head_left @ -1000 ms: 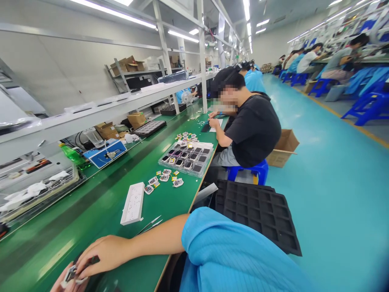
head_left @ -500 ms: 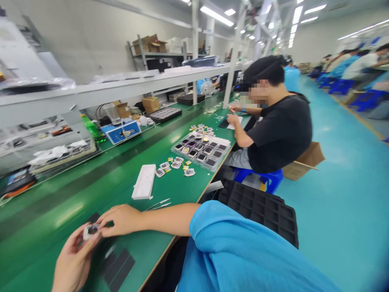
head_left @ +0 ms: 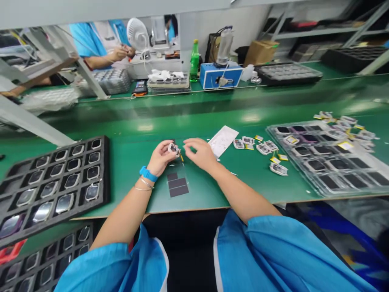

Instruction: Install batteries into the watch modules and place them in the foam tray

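Note:
Between the fingers and thumb of my left hand (head_left: 161, 157) is a small smartwatch case (head_left: 174, 149) with its inside parts exposed. A thin yellow strip hangs from its lower side. Just to the right, my right hand (head_left: 200, 153) is apart from the case, thumb and fingers spread with nothing visible in them. Below the hands, dark rectangular sheets (head_left: 178, 186) lie on the green bench. A white tray (head_left: 223, 140) with tiny pieces lies beyond my right hand. More opened watch cases (head_left: 263, 149) and yellow-edged batteries (head_left: 282, 157) are scattered right of it.
A black foam tray (head_left: 105, 178) of watches stands on the left, with a second one (head_left: 60, 239) lower down. On the right lies a clear plastic tray (head_left: 316, 182) of watch parts. Along the back are a blue box (head_left: 208, 77), a green bottle (head_left: 194, 63) and another person's hands (head_left: 123, 52).
The view has swung left and down, bringing the foam trays into sight. My right hand has come away from the watch case, which stays in my left hand.

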Demonstrator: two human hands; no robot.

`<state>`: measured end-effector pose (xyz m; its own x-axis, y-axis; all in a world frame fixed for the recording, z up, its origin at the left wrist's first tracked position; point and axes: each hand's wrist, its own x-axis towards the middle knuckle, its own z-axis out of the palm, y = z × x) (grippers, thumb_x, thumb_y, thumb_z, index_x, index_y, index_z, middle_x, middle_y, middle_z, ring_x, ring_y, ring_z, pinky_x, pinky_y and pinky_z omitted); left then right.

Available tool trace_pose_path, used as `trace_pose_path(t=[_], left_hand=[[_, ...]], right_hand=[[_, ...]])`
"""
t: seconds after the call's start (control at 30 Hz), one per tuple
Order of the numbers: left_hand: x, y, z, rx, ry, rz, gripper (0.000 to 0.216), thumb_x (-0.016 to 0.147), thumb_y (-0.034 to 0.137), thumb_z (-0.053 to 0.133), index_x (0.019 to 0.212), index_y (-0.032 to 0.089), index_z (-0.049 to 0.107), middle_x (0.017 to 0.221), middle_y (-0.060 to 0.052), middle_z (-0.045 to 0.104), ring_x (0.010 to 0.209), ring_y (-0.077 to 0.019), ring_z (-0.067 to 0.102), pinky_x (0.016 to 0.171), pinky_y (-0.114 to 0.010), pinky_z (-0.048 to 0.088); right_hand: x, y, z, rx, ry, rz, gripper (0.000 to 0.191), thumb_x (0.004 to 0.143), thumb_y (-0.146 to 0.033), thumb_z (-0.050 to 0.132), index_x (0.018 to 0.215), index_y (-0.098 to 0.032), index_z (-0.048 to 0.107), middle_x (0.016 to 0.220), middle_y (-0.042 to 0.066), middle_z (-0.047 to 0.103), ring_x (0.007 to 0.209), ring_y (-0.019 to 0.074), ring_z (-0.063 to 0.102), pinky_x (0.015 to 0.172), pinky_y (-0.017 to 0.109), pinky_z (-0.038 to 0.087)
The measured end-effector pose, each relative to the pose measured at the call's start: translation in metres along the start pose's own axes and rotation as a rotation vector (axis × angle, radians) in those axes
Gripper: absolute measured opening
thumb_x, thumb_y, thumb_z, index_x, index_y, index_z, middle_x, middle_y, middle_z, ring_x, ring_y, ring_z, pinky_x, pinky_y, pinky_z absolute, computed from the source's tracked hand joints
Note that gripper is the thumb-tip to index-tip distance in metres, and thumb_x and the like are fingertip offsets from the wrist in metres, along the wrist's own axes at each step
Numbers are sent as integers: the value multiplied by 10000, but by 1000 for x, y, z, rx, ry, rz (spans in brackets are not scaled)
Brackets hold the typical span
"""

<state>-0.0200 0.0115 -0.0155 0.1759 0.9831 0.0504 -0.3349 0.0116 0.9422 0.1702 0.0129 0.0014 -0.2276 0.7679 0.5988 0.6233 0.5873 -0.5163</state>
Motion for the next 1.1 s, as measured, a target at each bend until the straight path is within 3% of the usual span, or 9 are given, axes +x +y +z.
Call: trace_pose_path(t=[0.17, 0.27, 0.33, 0.47, 0.57, 0.8, 0.87, 0.97, 1.1], left_hand=[[1, 8, -10, -183, -62, -49, 603, 563, 329, 931, 1032, 205, 573, 996, -37, 695, 903, -196, 701, 810, -343, 581], [0, 12, -11, -229, -108, -77, 604, 574, 335, 926, 1052, 202, 582, 1009, -44, 704, 903, -201, 710, 804, -329, 585], [-2, 14, -8, -239, -138, -92, 577, 583, 316, 921, 1046, 202, 595, 998, -41, 711, 893, -200, 714, 783, -311, 588], [-7, 13, -2, -237, -165, -129, 520, 580, 260, 918, 1005, 199, 624, 961, -34, 722, 853, -187, 709, 739, -295, 592], [-8, 11, 0, -203, -158, -138, 527, 563, 264, 927, 997, 201, 635, 943, -27, 721, 804, -167, 695, 721, -288, 589], [-7, 10, 4, -130, -132, -96, 535, 512, 233, 946, 961, 181, 658, 901, -29, 724, 774, -145, 678, 700, -254, 569], [-7, 9, 6, -116, -112, -84, 538, 491, 215, 950, 944, 173, 663, 882, -24, 722, 766, -133, 674, 714, -239, 561], [-7, 7, 7, -100, -83, -90, 554, 475, 224, 954, 943, 172, 662, 888, -23, 720, 776, -134, 676, 720, -234, 555], [-6, 4, 6, -128, -67, -140, 562, 496, 255, 949, 969, 187, 653, 902, -18, 719, 777, -144, 678, 703, -255, 568]], right_hand=[[12, 42, -70, -392, -38, 406, 178, 842, -181, 585, 865, -161, 760, 854, 116, 766, 837, 246, 723, 827, 396, 541], [13, 55, -85, -497, -77, 543, 157, 775, -130, 602, 777, -151, 758, 818, 137, 762, 830, 272, 724, 842, 414, 535], [10, 46, -74, -330, -38, 499, 145, 781, -166, 619, 812, -167, 760, 864, 110, 769, 859, 257, 722, 872, 405, 536], [-1, 0, -25, 270, -28, 346, 140, 816, -297, 650, 858, -199, 741, 899, 40, 769, 854, 198, 717, 841, 342, 559], [-8, -24, -1, 426, -46, 324, 96, 800, -262, 661, 840, -205, 727, 862, 13, 764, 807, 173, 714, 813, 315, 559], [-13, -22, 0, 343, -14, 293, 60, 808, -213, 664, 806, -208, 723, 827, 7, 764, 770, 174, 703, 777, 316, 554], [-13, -19, 2, 248, -27, 199, 74, 832, -196, 647, 808, -217, 713, 836, 1, 762, 762, 173, 693, 887, 366, 540], [-13, -17, 5, 52, -65, 37, 116, 870, -174, 618, 794, -230, 687, 830, -6, 753, 764, 172, 670, 1103, 468, 405], [-12, -16, 5, 5, -98, 28, 134, 903, -203, 599, 785, -230, 655, 828, 13, 734, 839, 195, 656, 1147, 509, 332]])
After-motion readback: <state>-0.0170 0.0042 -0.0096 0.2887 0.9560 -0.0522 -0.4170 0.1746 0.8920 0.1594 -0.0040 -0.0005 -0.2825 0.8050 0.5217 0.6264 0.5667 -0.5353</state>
